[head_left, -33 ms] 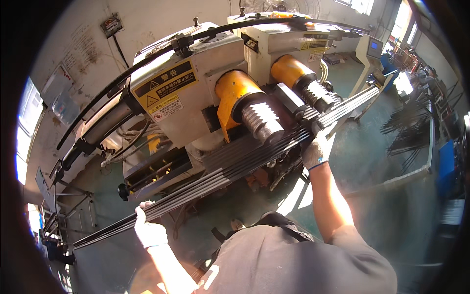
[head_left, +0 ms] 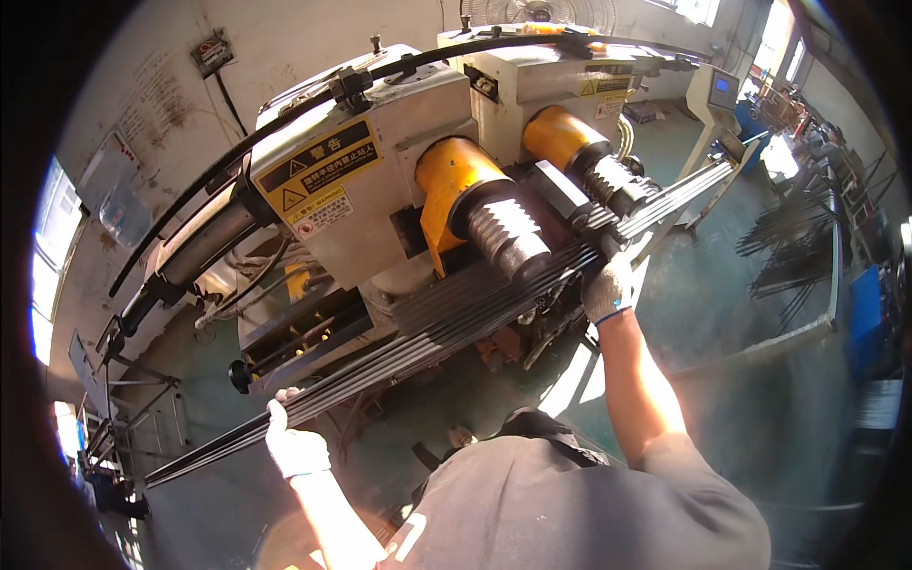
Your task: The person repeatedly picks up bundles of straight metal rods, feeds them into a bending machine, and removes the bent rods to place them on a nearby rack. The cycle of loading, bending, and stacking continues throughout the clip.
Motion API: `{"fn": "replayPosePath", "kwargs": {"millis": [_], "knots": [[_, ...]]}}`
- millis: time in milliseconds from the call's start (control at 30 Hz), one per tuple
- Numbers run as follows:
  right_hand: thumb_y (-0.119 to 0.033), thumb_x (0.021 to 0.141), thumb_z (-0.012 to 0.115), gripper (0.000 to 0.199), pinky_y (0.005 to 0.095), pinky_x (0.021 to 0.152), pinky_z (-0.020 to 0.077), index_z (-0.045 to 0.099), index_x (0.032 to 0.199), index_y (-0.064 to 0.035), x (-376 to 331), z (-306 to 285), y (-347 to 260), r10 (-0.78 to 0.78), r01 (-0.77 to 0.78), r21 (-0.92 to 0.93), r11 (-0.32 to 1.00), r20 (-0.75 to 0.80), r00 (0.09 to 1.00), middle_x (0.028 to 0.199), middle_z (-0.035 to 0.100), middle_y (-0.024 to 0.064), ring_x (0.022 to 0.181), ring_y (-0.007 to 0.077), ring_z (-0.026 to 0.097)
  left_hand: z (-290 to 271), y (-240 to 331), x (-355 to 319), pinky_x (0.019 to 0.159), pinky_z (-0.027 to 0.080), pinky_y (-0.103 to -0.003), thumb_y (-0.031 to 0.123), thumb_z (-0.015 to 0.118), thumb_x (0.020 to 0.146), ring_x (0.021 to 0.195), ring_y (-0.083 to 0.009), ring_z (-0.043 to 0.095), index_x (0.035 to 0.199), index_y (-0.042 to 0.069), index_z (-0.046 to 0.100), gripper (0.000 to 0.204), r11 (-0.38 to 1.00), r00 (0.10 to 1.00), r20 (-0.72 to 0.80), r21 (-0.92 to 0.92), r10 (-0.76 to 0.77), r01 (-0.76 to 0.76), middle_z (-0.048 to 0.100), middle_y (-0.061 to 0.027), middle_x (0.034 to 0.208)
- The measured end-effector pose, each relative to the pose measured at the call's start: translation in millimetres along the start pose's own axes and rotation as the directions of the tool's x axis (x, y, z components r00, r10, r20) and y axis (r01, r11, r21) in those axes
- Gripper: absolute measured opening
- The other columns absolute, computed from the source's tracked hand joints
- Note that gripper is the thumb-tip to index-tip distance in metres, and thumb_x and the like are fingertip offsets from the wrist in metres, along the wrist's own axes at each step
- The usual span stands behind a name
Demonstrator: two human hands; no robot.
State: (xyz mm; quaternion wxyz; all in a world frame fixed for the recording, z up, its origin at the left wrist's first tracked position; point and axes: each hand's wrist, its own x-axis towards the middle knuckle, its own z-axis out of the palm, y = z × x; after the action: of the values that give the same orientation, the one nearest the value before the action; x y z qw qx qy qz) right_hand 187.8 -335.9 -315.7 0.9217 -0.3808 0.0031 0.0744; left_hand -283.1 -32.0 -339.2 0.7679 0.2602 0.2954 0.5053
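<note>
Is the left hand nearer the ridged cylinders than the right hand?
No, the right hand is near the ridged cylinders, the left hand farther off along the metal bars.

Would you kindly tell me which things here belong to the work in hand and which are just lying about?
Apparently in use:
long metal rods
left hand
right hand
machine with yellow cylinders

Seemingly just around:
heap of dark rods
fan
</note>
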Motion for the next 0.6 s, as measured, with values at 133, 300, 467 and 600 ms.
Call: {"fn": "replayPosePath", "kwargs": {"millis": [133, 300, 467, 600], "knots": [[-0.023, 0.108, 0.066, 0.024, 0.0378, 0.094, 0.0551, 0.075, 0.123, -0.0066, 52.7, -20.4, 25.3, 0.165, -0.169, -0.033, 0.985, -0.086, 0.982, 0.111, 0.076, 0.0102, 0.104, 0.0254, 0.071, 9.4, -40.2, 44.0, 0.057, 0.04, -0.037, 0.042, 0.072, 0.113, 0.058, -0.0198, 0.048, 0.092, 0.015, 0.076, 0.035, 0.959, 0.941, -0.246, 0.101, -0.233, 0.264, 0.06, -0.0012, 0.072], [-0.033, 0.112, 0.069, 0.027, 0.039, 0.078, 0.0547, 0.077, 0.116, -0.0073, 71.0, -18.7, 62.0, 0.134, -0.189, -0.406, 0.894, -0.16, 0.978, 0.099, 0.076, 0.0046, 0.09, 0.0222, 0.071, 72.1, -75.0, 34.0, 0.04, 0.031, -0.033, 0.045, 0.084, 0.105, 0.039, -0.0165, 0.031, 0.07, 0.025, 0.065, 0.045, 0.914, 0.837, -0.483, 0.158, -0.259, 0.374, 0.035, 0.0068, 0.05], [-0.033, 0.112, 0.07, 0.024, 0.0379, 0.067, 0.0505, 0.072, 0.108, -0.0094, 94.4, -36.3, 79.0, -0.001, -0.071, -0.503, 0.861, -0.142, 0.99, 0.093, 0.073, 0.0036, 0.079, 0.021, 0.067, 89.1, -71.2, 30.4, 0.057, 0.053, -0.029, 0.035, 0.077, 0.11, 0.07, -0.0156, 0.067, 0.119, 0.007, 0.081, 0.03, 0.962, 0.929, -0.252, -0.037, -0.27, 0.27, 0.083, -0.0073, 0.111], [-0.033, 0.112, 0.071, 0.024, 0.0371, 0.058, 0.0471, 0.069, 0.102, -0.011, 104.7, -53.4, 105.0, -0.171, 0.123, -0.536, 0.835, -0.041, 0.984, 0.088, 0.07, 0.0028, 0.069, 0.02, 0.064, 2.3, -29.0, 60.0, 0.119, 0.055, -0.048, 0.033, 0.059, 0.118, 0.128, -0.0329, 0.071, 0.134, -0.001, 0.075, 0.041, 0.999, 0.999, -0.027, -0.024, -0.034, 0.033, 0.077, -0.0169, 0.135]]}}
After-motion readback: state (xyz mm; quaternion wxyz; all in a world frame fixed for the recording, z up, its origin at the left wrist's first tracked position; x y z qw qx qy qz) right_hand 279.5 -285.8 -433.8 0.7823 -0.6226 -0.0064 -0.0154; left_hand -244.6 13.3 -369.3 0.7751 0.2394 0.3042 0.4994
